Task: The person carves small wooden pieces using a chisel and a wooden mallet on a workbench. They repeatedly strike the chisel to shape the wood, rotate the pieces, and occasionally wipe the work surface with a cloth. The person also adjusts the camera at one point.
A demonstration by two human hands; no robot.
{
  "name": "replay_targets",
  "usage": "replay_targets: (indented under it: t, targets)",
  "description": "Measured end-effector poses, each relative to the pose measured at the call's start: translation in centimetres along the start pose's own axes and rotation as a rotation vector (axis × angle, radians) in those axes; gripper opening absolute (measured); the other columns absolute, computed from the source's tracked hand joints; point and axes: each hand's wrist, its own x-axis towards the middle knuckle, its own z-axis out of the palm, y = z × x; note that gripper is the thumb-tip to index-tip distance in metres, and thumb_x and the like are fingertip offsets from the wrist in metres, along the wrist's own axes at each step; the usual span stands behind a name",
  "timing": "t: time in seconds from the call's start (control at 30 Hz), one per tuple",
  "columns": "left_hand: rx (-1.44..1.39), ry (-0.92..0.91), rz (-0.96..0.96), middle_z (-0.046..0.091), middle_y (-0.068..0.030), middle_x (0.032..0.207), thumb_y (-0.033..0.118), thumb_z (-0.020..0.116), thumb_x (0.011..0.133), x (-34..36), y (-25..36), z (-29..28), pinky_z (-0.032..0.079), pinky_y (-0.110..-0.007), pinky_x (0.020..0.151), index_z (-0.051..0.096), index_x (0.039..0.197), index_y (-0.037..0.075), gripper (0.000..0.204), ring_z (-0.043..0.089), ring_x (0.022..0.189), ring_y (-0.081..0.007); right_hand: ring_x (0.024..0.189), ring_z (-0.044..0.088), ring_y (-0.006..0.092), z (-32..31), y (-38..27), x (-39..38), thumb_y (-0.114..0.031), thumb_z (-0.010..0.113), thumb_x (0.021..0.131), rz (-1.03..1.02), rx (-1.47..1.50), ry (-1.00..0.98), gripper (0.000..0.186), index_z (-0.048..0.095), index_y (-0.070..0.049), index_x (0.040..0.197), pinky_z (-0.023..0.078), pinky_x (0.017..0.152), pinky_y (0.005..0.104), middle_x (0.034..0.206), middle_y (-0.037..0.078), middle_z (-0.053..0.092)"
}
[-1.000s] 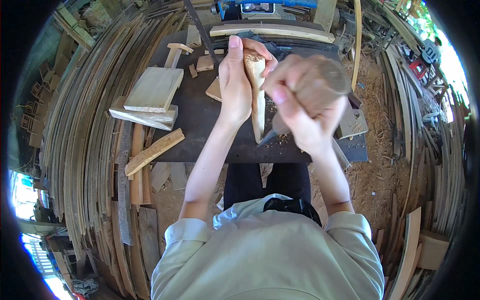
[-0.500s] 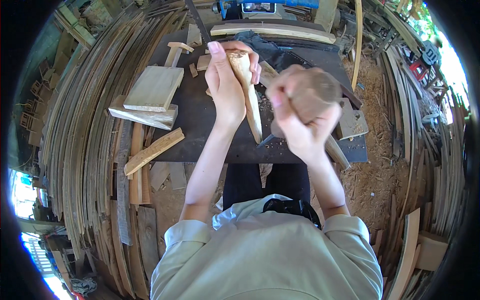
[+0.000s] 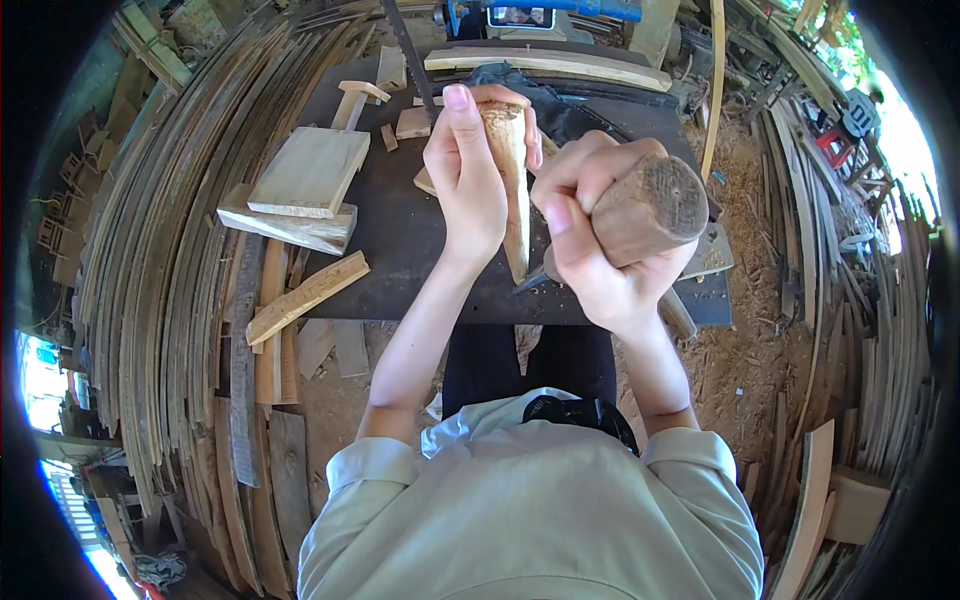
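My left hand (image 3: 472,190) is closed around a pale, tapered piece of wood (image 3: 514,190), its broad rough end up and its narrow end pointing down toward me over the dark table. A long dark metal strip (image 3: 408,50) runs up behind that hand; I cannot tell whether the hand holds it. My right hand (image 3: 605,230) grips a thick round wooden handle (image 3: 640,220) with its dark, rough end face turned up toward me. What lies at the handle's other end is hidden. Below the right hand's wrist side, a grey metal point (image 3: 532,281) shows above the table.
The dark table (image 3: 410,290) carries stacked boards (image 3: 310,172) on the left, a loose wood strip (image 3: 308,298) over its edge, small offcuts (image 3: 412,123), a dark cloth (image 3: 500,75) and a long plank (image 3: 550,65) at the back. Timber stacks (image 3: 170,270) line both sides.
My left hand and the tapered wood have shifted slightly right. My right hand, blurred before, is now sharp, with the handle's end turned further right and up toward me.
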Motion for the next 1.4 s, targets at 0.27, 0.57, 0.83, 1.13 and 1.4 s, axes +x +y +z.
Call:
replay_targets:
  t: [0.27, 0.57, 0.83, 1.13, 1.4]
  targets:
    - [0.035, -0.045, 0.043, 0.053, -0.0063, 0.064, 0.037, 0.028, 0.101, 0.0, -0.3, 0.3, 0.042, -0.024, 0.051, 0.055, 0.090, 0.000, 0.047, 0.050, 0.054, -0.0115, 0.063, 0.050, 0.0125, 0.0, 0.0, 0.2, 0.004, 0.057, 0.078, 0.034, -0.059, 0.052, 0.013, 0.046, -0.001, 0.081, 0.041, 0.056, 0.0254, 0.071, 0.012, 0.057]
    - [0.077, -0.072, 0.100, 0.055, -0.0055, 0.070, 0.032, 0.029, 0.102, -0.5, -0.1, 0.6, 0.042, -0.023, 0.059, 0.058, 0.089, -0.001, 0.046, 0.051, 0.062, -0.0099, 0.060, 0.048, 0.0110, -1.0, -0.2, 2.1, 0.000, 0.053, 0.084, 0.029, -0.100, 0.142, 0.006, 0.051, 0.003, 0.079, 0.037, 0.055, 0.0238, 0.070, 0.009, 0.055]
    - [0.057, -0.136, 0.121, 0.056, -0.0044, 0.084, 0.028, 0.028, 0.102, -0.9, -0.7, 0.1, 0.041, -0.024, 0.071, 0.060, 0.087, -0.002, 0.046, 0.051, 0.076, -0.0099, 0.062, 0.049, 0.0102, -0.4, -0.5, 3.4, 0.000, 0.055, 0.083, 0.112, 0.050, 0.253, 0.001, 0.055, 0.001, 0.082, 0.038, 0.058, 0.0231, 0.072, 0.006, 0.057]
    - [-0.001, -0.073, 0.120, 0.059, -0.0055, 0.085, 0.028, 0.027, 0.102, -0.7, -0.8, -0.9, 0.041, -0.024, 0.072, 0.060, 0.086, -0.002, 0.047, 0.052, 0.076, -0.0097, 0.062, 0.049, 0.0094, -0.5, -0.2, 3.1, -0.002, 0.055, 0.084, 0.067, -0.029, 0.196, 0.006, 0.056, 0.002, 0.080, 0.038, 0.059, 0.0225, 0.070, 0.005, 0.056]
    - [0.043, -0.099, 0.195, 0.058, -0.0079, 0.086, 0.026, 0.030, 0.102, -0.9, -0.7, -0.7, 0.042, -0.026, 0.073, 0.060, 0.086, -0.003, 0.044, 0.052, 0.078, -0.0123, 0.062, 0.049, 0.0100, -1.5, 0.5, 4.3, 0.000, 0.054, 0.084, 0.081, 0.001, 0.187, 0.002, 0.055, 0.001, 0.084, 0.039, 0.059, 0.0238, 0.071, 0.005, 0.055]
